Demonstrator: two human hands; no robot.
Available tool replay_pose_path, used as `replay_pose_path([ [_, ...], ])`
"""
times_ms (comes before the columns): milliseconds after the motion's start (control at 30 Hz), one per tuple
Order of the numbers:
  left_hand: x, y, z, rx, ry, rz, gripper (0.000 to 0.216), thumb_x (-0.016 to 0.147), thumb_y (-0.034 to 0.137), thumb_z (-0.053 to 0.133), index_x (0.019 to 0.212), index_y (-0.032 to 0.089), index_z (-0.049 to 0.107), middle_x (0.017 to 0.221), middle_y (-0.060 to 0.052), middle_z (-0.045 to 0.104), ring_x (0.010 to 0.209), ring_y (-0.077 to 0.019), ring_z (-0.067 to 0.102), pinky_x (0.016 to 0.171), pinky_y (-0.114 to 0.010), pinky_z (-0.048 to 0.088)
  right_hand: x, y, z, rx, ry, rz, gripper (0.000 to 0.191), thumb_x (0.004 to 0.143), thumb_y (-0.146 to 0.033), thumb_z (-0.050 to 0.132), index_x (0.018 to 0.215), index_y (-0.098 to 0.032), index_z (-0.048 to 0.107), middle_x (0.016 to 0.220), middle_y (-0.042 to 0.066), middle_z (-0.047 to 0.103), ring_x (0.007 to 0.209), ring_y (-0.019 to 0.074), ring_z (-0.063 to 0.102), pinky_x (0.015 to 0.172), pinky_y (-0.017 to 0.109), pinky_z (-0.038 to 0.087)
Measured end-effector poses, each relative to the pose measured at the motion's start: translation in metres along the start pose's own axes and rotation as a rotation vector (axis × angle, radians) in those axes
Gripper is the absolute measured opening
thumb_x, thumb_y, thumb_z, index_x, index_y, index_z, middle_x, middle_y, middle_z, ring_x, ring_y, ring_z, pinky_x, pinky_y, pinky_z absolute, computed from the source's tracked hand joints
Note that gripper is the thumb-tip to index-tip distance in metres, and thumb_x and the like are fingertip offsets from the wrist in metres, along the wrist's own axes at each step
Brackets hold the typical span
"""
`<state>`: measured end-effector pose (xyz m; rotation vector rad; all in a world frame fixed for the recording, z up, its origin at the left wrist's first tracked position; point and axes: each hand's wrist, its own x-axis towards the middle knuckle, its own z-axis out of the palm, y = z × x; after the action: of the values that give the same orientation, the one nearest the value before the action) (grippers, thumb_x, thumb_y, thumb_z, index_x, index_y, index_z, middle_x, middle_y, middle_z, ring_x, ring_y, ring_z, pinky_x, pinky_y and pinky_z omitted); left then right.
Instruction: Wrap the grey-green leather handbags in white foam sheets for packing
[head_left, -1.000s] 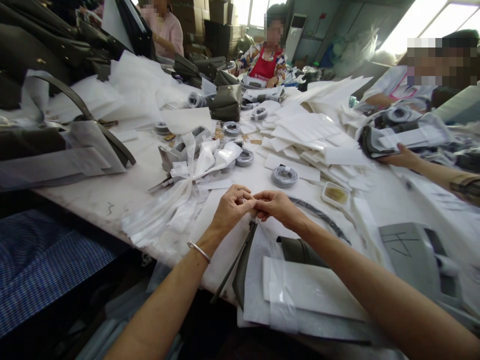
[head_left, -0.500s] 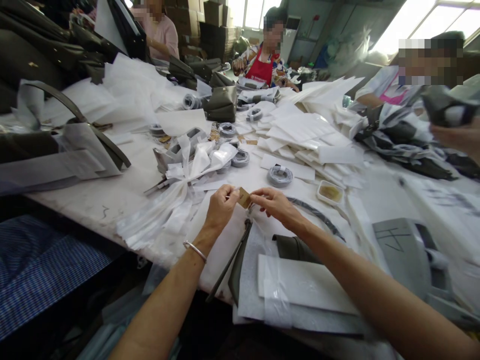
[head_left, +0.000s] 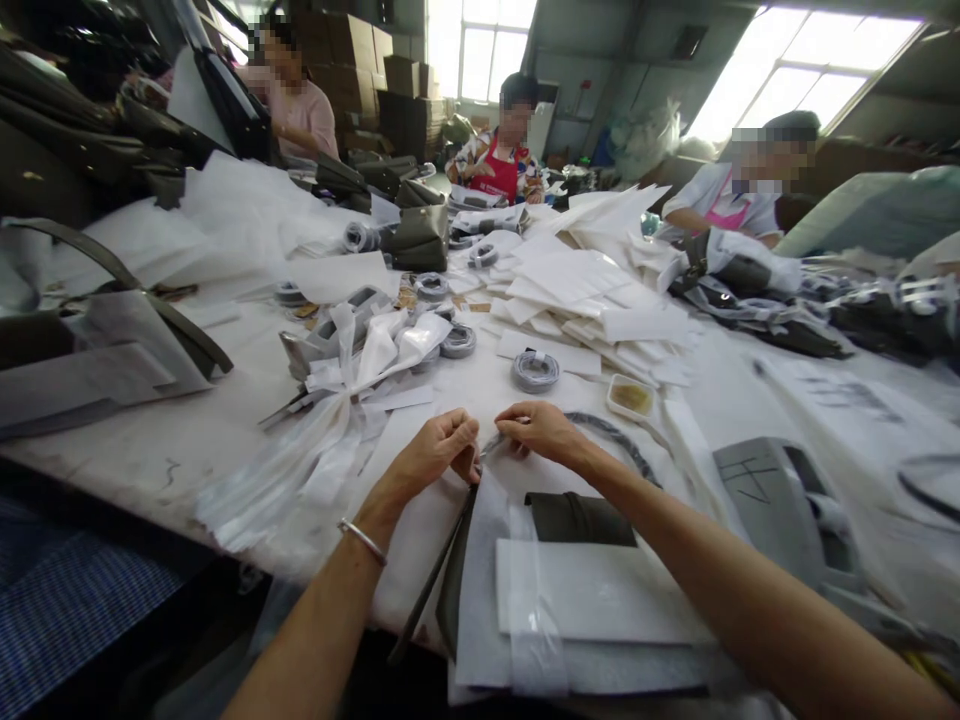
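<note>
My left hand (head_left: 444, 448) is closed in a pinch just above the near end of a dark zip or strap edge on an olive-grey bag (head_left: 581, 518). What it holds is hidden by the fingers. My right hand (head_left: 541, 432) is a short way to the right, its thumb and fingertips pressed together by a thin greyish strand; I cannot make out what is in them. The bag lies under white paper sheets (head_left: 600, 590) bound with a clear band (head_left: 534, 600). A dark wrapped handle (head_left: 619, 440) curves behind my right wrist.
Rolled grey straps (head_left: 535, 371) lie beyond my hands, with a small dish of yellowish stuff (head_left: 630, 397) to their right. White strips (head_left: 300, 470) are heaped left, and stacked white sheets (head_left: 577, 285) further back. A grey marked piece (head_left: 772, 490) lies right. Several people work across the table.
The small brown tag held between both hands is no longer plainly visible. My hands have moved apart slightly, the left one lower beside the bag's edge. The view has tilted up and right.
</note>
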<state>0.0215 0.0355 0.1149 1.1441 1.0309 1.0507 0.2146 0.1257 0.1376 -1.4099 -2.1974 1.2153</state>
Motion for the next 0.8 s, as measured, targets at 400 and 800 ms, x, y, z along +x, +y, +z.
replay_pose_path([
  [400,0.029,0.045,0.037,1.090,0.235,0.198,0.038,0.086,0.023,0.063,0.124,0.021,0.061,0.127,-0.010,0.065,0.119,-0.0267,0.059,0.103,-0.036,0.044,0.083,0.022,-0.070,-0.518,0.491,-0.010,0.037,0.081,-0.013,0.065,0.118,-0.010,0.068,0.118,0.019,0.068,0.113,0.0310,0.060,0.098,0.039,0.044],
  [800,0.079,0.001,0.034,1.084,0.113,0.115,0.028,0.088,0.017,0.052,0.107,0.022,0.073,0.110,-0.009,0.071,0.104,-0.0230,0.064,0.094,-0.033,0.046,0.007,0.027,-0.090,-0.093,0.169,-0.257,0.027,0.082,-0.032,0.070,0.106,-0.020,0.070,0.090,0.001,0.073,0.080,0.0174,0.067,0.071,0.026,0.051],
])
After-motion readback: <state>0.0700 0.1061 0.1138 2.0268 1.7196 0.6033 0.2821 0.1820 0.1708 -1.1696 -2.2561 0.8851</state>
